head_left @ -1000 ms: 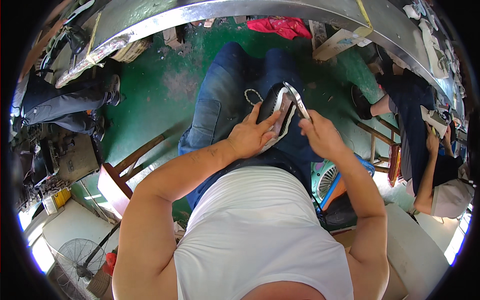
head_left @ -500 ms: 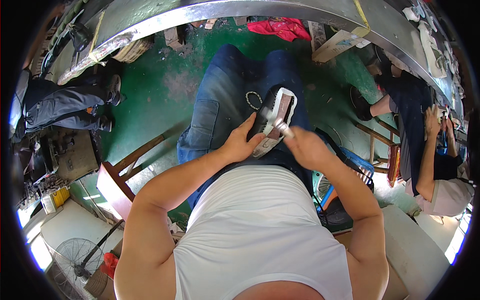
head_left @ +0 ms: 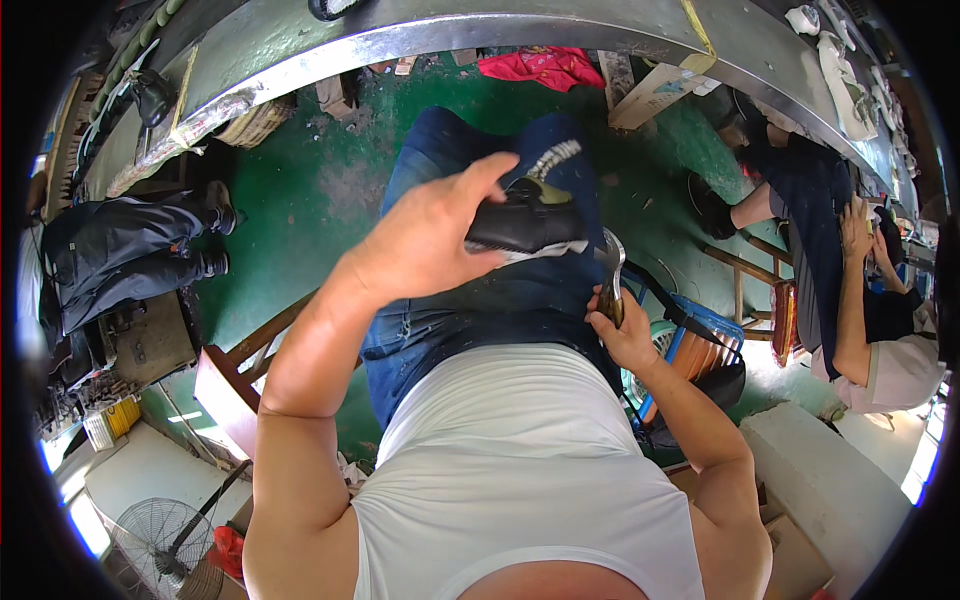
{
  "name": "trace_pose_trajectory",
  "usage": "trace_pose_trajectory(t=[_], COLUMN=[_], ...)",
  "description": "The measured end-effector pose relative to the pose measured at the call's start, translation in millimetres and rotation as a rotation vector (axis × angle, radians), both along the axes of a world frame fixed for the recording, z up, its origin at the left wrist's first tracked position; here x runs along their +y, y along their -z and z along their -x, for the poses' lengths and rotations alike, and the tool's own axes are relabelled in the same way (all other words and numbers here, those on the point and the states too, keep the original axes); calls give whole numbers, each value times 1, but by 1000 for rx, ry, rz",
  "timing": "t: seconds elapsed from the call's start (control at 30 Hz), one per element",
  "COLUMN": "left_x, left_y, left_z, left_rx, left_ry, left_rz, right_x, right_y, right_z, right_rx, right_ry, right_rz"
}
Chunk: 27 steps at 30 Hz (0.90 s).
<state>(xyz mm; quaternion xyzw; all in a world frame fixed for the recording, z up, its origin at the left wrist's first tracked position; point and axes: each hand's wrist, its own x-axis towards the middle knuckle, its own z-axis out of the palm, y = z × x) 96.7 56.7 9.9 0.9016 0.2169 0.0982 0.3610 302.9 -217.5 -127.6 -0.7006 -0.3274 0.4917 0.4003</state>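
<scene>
Over my lap, my left hand (head_left: pixel 425 235) grips a black shoe (head_left: pixel 535 222) at one end, thumb below and fingers above. The shoe now lies on its side, with its black upper showing and a pale edge along the bottom. From its opening, where something olive-coloured (head_left: pixel 545 192) shows, a pale beaded-looking cord (head_left: pixel 557 157) sticks out, smeared by motion. My right hand (head_left: pixel 625 335), beside my right thigh, is closed round the handle of a curved metal hand tool (head_left: pixel 615 255). Its shiny head points away from me, close to the shoe but apart from it.
A metal-edged workbench (head_left: pixel 450 28) curves across the far side. Beneath it are a red cloth (head_left: pixel 545 68) and a box (head_left: pixel 660 95). A blue-framed stool (head_left: pixel 690 340) stands at my right, a wooden stool (head_left: pixel 235 380) at my left. People sit on both sides.
The shoe has turned from sole up to upper showing. My left hand has shifted forward and leftward over it. My right hand has drawn back from the sole with the tool.
</scene>
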Motion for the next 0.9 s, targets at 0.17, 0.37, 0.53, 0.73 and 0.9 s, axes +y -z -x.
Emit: trace_pose_trajectory(t=[0.17,0.37,0.53,0.73,0.9], left_x=[20,9,-60,-87,-93], left_y=[-20,144,120,113,167], left_z=[-46,-56,17,4,7], left_rx=[-244,222,295,-127,-318], left_ry=[56,-154,-247,-351,-377], left_rz=[355,941,338,127,306], right_x=[0,20,49,92,134], right_y=[8,-19,-68,-92,-125], right_z=[-2,-17,-19,-25,-36], right_rx=[-14,-38,-312,-285,-134], right_ry=[-12,-106,-528,-751,-875], right_rz=[-104,57,-25,180,525])
